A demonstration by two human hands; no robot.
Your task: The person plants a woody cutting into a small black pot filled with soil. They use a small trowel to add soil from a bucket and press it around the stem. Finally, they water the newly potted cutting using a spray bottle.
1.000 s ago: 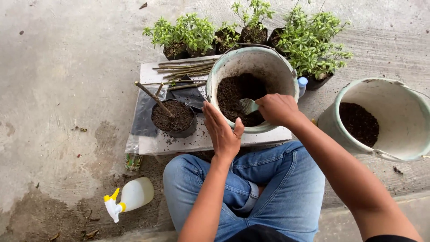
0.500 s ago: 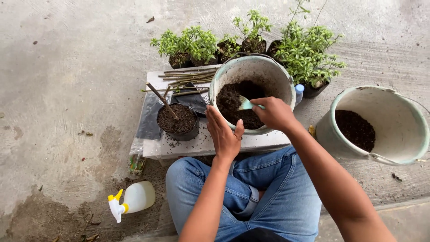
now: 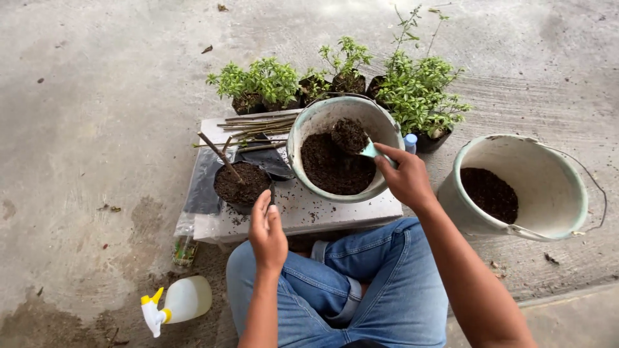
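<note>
Soil heaped on a small scoop (image 3: pixel 353 136) hangs over the tilted pale bucket (image 3: pixel 308 129) of dark earth, the right hand (image 3: pixel 406 178) closed around the scoop's light-blue handle. The left hand (image 3: pixel 266 232) is open, fingers straight and holding nothing, just near of the small black pot (image 3: pixel 241 187), which has a stick planted in it. Both stand on a white slab (image 3: pixel 303 216). A second bucket (image 3: pixel 548 193) sits right.

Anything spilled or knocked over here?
The spray bottle lies on its side on the concrete by the person's knee, not upright. Soil crumbs dot the white board beside the small black pot. Both buckets stand upright.
</note>
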